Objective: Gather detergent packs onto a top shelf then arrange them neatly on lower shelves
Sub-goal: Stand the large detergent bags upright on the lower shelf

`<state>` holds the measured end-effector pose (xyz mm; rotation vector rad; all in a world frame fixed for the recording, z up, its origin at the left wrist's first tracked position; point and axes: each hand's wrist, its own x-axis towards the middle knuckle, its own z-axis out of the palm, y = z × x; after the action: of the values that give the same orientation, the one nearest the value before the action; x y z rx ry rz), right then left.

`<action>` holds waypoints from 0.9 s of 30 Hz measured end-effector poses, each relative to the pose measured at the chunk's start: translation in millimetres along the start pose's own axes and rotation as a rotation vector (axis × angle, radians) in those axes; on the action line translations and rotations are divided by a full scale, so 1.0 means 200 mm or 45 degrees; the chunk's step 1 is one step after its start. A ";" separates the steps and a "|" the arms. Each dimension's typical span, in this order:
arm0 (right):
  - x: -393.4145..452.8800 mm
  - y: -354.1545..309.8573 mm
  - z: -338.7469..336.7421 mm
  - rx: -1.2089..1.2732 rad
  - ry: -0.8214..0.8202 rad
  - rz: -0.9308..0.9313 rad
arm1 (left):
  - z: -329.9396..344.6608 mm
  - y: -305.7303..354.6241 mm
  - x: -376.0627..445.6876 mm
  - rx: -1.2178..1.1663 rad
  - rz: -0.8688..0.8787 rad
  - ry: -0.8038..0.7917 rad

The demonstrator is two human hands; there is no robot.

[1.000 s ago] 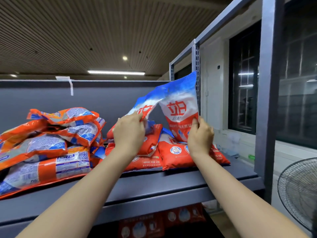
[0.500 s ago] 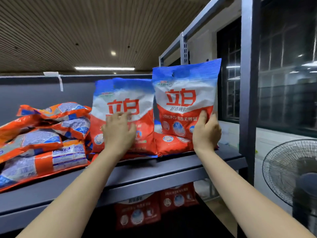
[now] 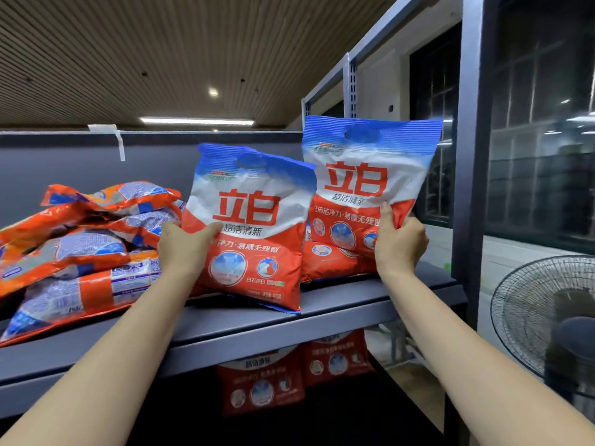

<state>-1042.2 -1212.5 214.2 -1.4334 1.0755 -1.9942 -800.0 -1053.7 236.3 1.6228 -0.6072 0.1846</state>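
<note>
With both arms reaching up to the top shelf (image 3: 338, 312), the person has one detergent pack in each hand. Left hand (image 3: 185, 249) is clamped on the left edge of the left pack (image 3: 254, 226), thumb across the front, fingers hidden behind; that pack stands upright near the shelf's front lip, lower corner just short of the edge. Right hand (image 3: 399, 243) pinches the lower right side of the right pack (image 3: 367, 188), thumb on the front, film bunched in the grip; this one is held upright, a little further back and higher.

Looks like the pull-down step: gathering seems done, packs now going to lower shelves. Next move probably needs both packs drawn clear of the lip, then lowered without letting the soft bags fold.

Left of the left hand, a loose heap of packs (image 3: 83, 246) lies flat, cut off by the frame edge. Below the right hand another pack (image 3: 325, 259) lies flat under the held one; can't tell if they touch. Under the shelf, packs on the lower shelf (image 3: 260, 387) stand in shadow, tops hidden, count unclear. Shelf post (image 3: 470, 156) blocks the far right.
</note>
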 end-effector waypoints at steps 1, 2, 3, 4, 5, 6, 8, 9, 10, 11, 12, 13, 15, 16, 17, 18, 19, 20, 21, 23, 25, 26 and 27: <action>0.00 0.01 0.00 -0.007 0.016 0.005 | -0.01 -0.01 -0.01 -0.038 -0.033 -0.019; -0.01 0.01 0.01 -0.017 0.032 0.012 | -0.03 -0.02 -0.02 -0.068 -0.056 -0.042; -0.01 0.02 0.01 -0.025 0.045 0.022 | -0.04 -0.03 -0.03 -0.090 -0.070 -0.066; -0.02 0.02 0.01 -0.026 0.048 0.029 | -0.04 -0.04 -0.04 -0.101 -0.071 -0.085; -0.02 0.02 0.01 -0.026 0.043 0.031 | -0.05 -0.04 -0.05 -0.097 -0.060 -0.090; -0.02 0.01 0.00 -0.029 0.034 0.029 | -0.05 -0.05 -0.06 -0.088 -0.048 -0.086; -0.03 0.00 -0.01 -0.031 -0.002 0.039 | -0.06 -0.05 -0.10 -0.095 -0.063 -0.072; -0.03 -0.01 -0.02 -0.019 -0.032 0.054 | -0.06 -0.05 -0.12 -0.091 -0.081 -0.056; -0.03 -0.02 -0.03 0.001 -0.065 0.071 | -0.06 -0.05 -0.14 -0.065 -0.087 -0.024; -0.03 -0.03 -0.04 0.027 -0.094 0.087 | -0.06 -0.05 -0.16 -0.017 -0.081 0.017; -0.04 -0.03 -0.06 0.058 -0.117 0.103 | -0.06 -0.05 -0.19 0.029 -0.062 0.064; -0.04 -0.04 -0.08 0.084 -0.133 0.113 | -0.06 -0.04 -0.22 0.068 -0.038 0.117; -0.04 -0.04 -0.13 0.110 -0.137 0.115 | -0.07 -0.02 -0.28 0.132 -0.001 0.224; -0.04 -0.04 -0.16 0.113 -0.133 0.110 | -0.08 0.00 -0.32 0.162 0.007 0.282; -0.03 -0.04 -0.19 0.116 -0.124 0.106 | -0.09 0.02 -0.36 0.183 0.009 0.341; -0.03 -0.05 -0.23 0.116 -0.110 0.102 | -0.09 0.04 -0.40 0.192 0.011 0.400; -0.03 -0.05 -0.26 0.111 -0.091 0.095 | -0.10 0.06 -0.44 0.186 0.015 0.457; -0.03 -0.05 -0.30 0.102 -0.068 0.086 | -0.10 0.07 -0.48 0.175 0.023 0.513; -0.02 -0.06 -0.34 0.095 -0.041 0.084 | -0.11 0.08 -0.52 0.167 0.035 0.565; -0.02 -0.05 -0.42 0.136 0.001 0.106 | -0.13 0.10 -0.60 0.168 0.053 0.649; -0.02 -0.05 -0.49 0.184 0.029 0.144 | -0.15 0.11 -0.67 0.150 0.055 0.711; -0.02 -0.04 -0.53 0.184 0.033 0.157 | -0.15 0.12 -0.70 0.136 0.050 0.731; -0.03 -0.03 -0.56 0.189 0.022 0.161 | -0.16 0.13 -0.75 0.126 0.044 0.747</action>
<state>-1144.4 -1167.6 198.8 -1.2431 0.9777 -1.9559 -931.3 -982.7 195.3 1.5511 -0.1748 0.6967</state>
